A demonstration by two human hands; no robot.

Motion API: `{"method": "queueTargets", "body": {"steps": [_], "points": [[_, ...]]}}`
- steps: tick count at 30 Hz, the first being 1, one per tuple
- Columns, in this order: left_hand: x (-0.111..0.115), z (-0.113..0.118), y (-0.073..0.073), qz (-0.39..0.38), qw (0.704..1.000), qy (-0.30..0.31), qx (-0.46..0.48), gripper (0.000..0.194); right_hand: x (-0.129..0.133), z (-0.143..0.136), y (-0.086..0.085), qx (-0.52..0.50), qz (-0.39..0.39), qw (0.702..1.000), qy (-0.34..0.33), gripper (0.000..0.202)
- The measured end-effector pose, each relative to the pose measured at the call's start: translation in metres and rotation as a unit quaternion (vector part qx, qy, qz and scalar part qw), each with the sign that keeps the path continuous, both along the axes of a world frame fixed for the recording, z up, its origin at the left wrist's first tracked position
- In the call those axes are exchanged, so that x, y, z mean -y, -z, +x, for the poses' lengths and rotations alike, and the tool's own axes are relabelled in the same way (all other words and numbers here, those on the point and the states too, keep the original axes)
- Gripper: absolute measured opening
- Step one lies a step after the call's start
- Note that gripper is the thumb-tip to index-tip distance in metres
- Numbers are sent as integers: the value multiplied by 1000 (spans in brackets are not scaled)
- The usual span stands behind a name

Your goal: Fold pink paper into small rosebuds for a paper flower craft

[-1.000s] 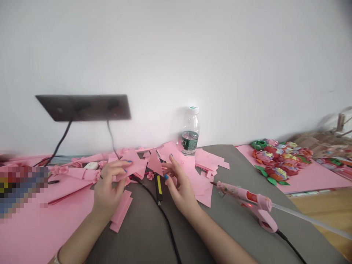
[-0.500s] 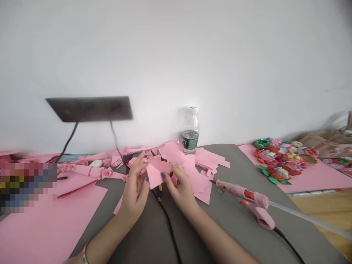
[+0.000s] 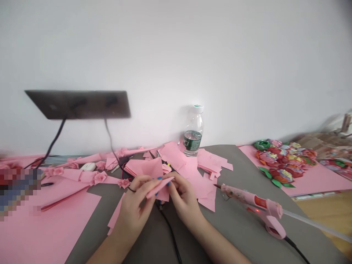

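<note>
A small piece of pink paper [image 3: 158, 187], seen nearly edge-on and folded over, is pinched between both hands at the centre. My left hand [image 3: 139, 198] grips its left side, with a dark ring on one finger. On the right end, the fingers of my right hand [image 3: 180, 192] are closed. Just behind the hands lies a stack of pink sheets [image 3: 145, 166]. More loose pink pieces [image 3: 192, 176] spread to the right, close to my right hand.
A pink glue gun [image 3: 251, 200] with a lit red light lies on the grey table [image 3: 236, 234]. Behind stands a plastic bottle [image 3: 193, 137]. Colourful paper flowers [image 3: 284, 159] are at right, pink paper roses [image 3: 100, 178] and a large pink sheet [image 3: 63, 223] at left. A black cable [image 3: 170, 229] runs frontward.
The paper in my hands has gone from facing the camera flat to a folded, nearly edge-on shape. Both hands are a little lower in view. The camera view has shifted slightly.
</note>
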State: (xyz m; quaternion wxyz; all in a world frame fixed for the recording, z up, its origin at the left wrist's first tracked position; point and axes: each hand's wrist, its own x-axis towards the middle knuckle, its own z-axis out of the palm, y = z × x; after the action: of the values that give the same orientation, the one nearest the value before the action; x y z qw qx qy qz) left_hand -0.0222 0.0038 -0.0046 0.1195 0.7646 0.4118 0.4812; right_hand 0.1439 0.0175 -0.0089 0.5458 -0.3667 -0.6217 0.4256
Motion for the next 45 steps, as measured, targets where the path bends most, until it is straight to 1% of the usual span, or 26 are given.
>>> {"method": "queueTargets", "body": {"steps": [2, 4, 6, 10, 13, 15, 17, 20, 21, 23, 24, 26, 28, 30, 33, 35, 41, 45], "points": [[2, 0, 1, 9, 1000, 22, -20, 41, 5, -1, 0, -28, -26, 999, -31, 24], [3, 0, 1, 9, 999, 36, -30, 45, 9, -3, 1, -25, -24, 998, -53, 27], [4, -1, 1, 10, 998, 46, -39, 49, 11, -4, 2, -24, -24, 998, -59, 31], [6, 1, -2, 10, 993, 62, -97, 53, 8, -5, 2, -52, -59, 997, -23, 35], [8, 3, -7, -11, 990, 91, -110, 53, 4, -4, 0, -51, -45, 998, 4, 32], [8, 3, -8, -21, 991, 99, -82, 47, 2, -3, 1, -45, -37, 998, 4, 31], [8, 4, -6, -40, 994, 91, -44, 45, 3, -2, 4, -34, -39, 999, 6, 34], [7, 7, 0, -107, 991, 77, 33, 43, 6, 0, 7, -17, -41, 998, 36, 39], [6, 9, 2, -141, 985, 75, 71, 43, 6, 0, 7, -24, -51, 998, 36, 42], [6, 12, 4, -208, 962, 72, 162, 40, 8, 0, 6, -50, -76, 996, 5, 47], [6, 14, 3, -236, 948, 70, 202, 36, 8, 0, 5, -54, -77, 995, -17, 46], [6, 16, 0, -273, 928, 66, 243, 22, 8, -2, 2, -63, -94, 993, -45, 40], [4, 15, -3, -286, 924, 62, 244, 13, 6, -3, 0, -80, -109, 989, -53, 37], [2, 13, -5, -275, 934, 53, 224, 17, 4, -3, -1, -81, -110, 990, -43, 35], [1, 10, -5, -255, 945, 30, 204, 22, 2, -1, -2, -56, -102, 993, -24, 33], [1, 10, -4, -260, 942, 19, 213, 22, 2, -1, -3, -62, -108, 992, -23, 31], [0, 11, -2, -295, 921, 26, 254, 19, 2, -2, -3, -109, -131, 985, -26, 26], [-1, 11, -1, -329, 916, 34, 226, 22, 3, -2, -4, -128, -131, 983, -5, 22]]}}
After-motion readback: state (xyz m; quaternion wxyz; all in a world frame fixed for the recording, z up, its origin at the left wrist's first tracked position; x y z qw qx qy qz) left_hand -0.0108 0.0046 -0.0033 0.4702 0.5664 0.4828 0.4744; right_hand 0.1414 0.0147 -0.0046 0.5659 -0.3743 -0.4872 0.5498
